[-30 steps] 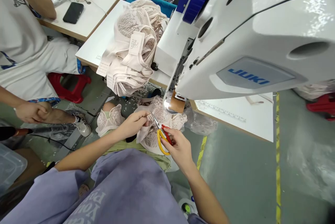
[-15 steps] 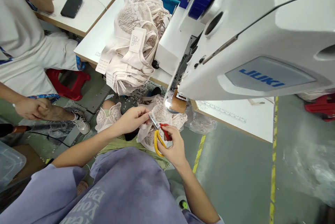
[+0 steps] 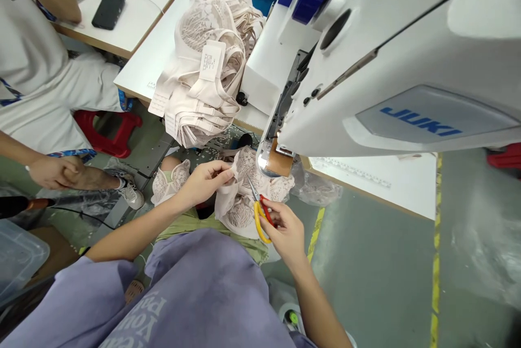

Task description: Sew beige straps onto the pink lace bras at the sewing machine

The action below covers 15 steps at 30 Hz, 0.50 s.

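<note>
Over my lap lies a beige lace bra [image 3: 242, 212], its cups and bands loosely bunched. My left hand [image 3: 207, 181] is closed, pinching a pale edge of the bra between thumb and fingers. In my right hand [image 3: 287, 228] are small scissors [image 3: 260, 212] with one red and one yellow handle. Their blades look closed, or nearly so, and point up and left over the lace, a little apart from my left fingers. Another lace cup [image 3: 170, 181] rests on my leg, left of my left wrist.
A white JUKI sewing machine [image 3: 391, 82] stands close on the right. A pile of beige bras [image 3: 207, 76] hangs over the front edge of the white table [image 3: 144, 65]. At left a person sits on a red stool [image 3: 109, 133]; a phone [image 3: 108, 11] lies on their table.
My right hand has drawn the scissors away from my left fingers, to the right and slightly down. My left hand still pinches the bra's edge. The camera view has shifted slightly.
</note>
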Tool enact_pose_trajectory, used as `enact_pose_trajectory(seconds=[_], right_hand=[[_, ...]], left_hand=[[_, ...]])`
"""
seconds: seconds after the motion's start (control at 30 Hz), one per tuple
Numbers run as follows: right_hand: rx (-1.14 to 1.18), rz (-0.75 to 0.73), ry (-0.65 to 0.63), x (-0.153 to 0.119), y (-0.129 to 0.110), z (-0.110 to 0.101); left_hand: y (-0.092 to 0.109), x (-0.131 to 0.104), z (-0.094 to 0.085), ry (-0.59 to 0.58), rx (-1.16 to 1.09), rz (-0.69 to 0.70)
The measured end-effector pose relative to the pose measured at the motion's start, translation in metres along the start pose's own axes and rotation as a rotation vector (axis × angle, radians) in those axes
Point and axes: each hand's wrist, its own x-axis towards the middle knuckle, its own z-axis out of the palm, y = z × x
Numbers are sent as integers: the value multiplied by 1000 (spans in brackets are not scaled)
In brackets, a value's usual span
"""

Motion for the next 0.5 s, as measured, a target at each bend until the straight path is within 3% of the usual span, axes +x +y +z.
enact_pose_trajectory(seconds=[0.13,0.2,0.33,0.43,0.5], right_hand=[[-149,40,-42,4,17,-38],[-269,92,39,21,27,-63],[-506,212,274,87,50,-109],[-647,185,241,132,64,-129],[-677,80,225,143,66,-128]], left_hand=[[-5,-2,-8,100,203,83],[-8,-1,-14,110,318,110],[-3,5,-26,-72,325,92],[7,11,-32,-237,379,138],[10,15,-34,-243,520,182]])
